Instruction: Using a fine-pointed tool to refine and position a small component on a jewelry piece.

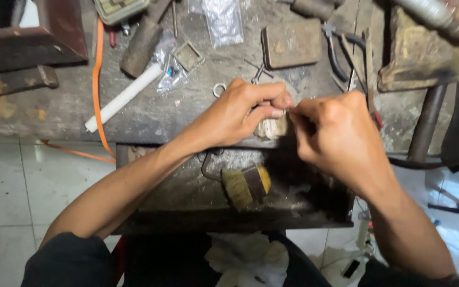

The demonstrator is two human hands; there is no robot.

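Both my left hand [240, 114] and right hand [336, 133] pinch a tiny metal piece [287, 110] over the wooden peg [272, 127], fingers narrow, mid-fitting; steadiness matters next.

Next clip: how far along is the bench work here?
Done: nothing finished is visible. In hand: left hand and right hand meet fingertip to fingertip over the small wooden peg, pinching something too tiny to identify. Left: cannot tell; pliers, the brush and the white tube lie untouched.

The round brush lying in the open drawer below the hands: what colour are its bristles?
Yellowish-tan bristles on the round brush, head view.
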